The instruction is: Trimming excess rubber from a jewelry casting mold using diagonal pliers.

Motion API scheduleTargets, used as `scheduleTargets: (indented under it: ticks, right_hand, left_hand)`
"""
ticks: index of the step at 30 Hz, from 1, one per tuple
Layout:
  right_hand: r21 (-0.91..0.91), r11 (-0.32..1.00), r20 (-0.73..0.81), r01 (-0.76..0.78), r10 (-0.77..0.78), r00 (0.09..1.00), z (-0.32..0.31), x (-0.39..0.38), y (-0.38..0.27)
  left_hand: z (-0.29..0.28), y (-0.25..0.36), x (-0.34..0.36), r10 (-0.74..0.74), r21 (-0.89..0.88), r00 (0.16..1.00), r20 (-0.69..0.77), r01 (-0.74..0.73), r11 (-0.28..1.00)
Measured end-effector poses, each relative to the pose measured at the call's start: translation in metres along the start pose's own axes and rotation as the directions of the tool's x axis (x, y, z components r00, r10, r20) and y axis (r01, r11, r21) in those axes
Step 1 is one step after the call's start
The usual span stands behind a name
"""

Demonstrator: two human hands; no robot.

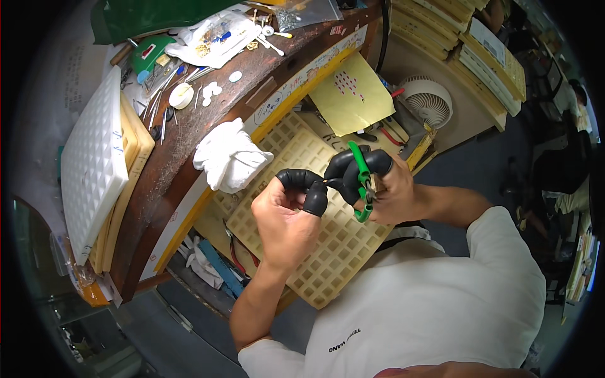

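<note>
My left hand has black finger covers on the thumb and forefinger. It pinches a tiny piece, too small to make out, at the fingertips. My right hand, also with black-covered fingertips, grips green-handled pliers whose jaws meet the left fingertips. Both hands are held together above a cream grid tray that lies in the drawer under the bench edge.
A crumpled white cloth lies on the brown bench. A white grid tray sits on cream trays at the left. Small tools and parts litter the bench top. A yellow sheet, a small fan and stacked trays are farther off.
</note>
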State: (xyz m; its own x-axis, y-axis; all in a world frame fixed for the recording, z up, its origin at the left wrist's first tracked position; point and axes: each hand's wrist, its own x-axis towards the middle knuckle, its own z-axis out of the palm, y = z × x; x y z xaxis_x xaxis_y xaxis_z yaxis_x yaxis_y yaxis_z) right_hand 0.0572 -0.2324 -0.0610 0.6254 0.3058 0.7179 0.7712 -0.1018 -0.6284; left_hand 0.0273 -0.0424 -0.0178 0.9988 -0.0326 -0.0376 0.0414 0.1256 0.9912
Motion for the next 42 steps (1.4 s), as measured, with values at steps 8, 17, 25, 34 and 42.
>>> scheduleTargets:
  ticks: [8, 17, 25, 34, 42]
  right_hand:
    - [-0.024, 0.997, 0.016, 0.068, -0.068, 0.998, -0.003, 0.012, -0.013]
    - [0.140, 0.975, -0.121, -0.174, 0.191, 0.974, 0.002, 0.016, -0.023]
    - [0.042, 0.963, -0.029, -0.268, 0.269, 0.963, -0.005, 0.013, -0.026]
    - [-0.003, 0.952, 0.018, -0.305, 0.305, 0.952, -0.006, 0.015, -0.026]
    - [0.555, 0.443, 0.257, -0.704, 0.713, 0.652, -0.011, 0.033, -0.030]
  left_hand:
    - [-0.008, 0.008, -0.001, -0.076, -0.067, 0.995, 0.071, 0.081, 0.994]
    - [-0.005, -0.001, -0.001, 0.285, 0.149, 0.959, 0.005, -0.282, 0.948]
    - [-0.005, -0.003, 0.001, 0.362, 0.186, 0.932, 0.006, -0.357, 0.915]
    - [-0.007, -0.004, 0.002, 0.412, 0.206, 0.911, 0.035, -0.410, 0.889]
    - [-0.011, -0.002, 0.001, 0.489, 0.326, 0.866, 0.103, -0.494, 0.806]
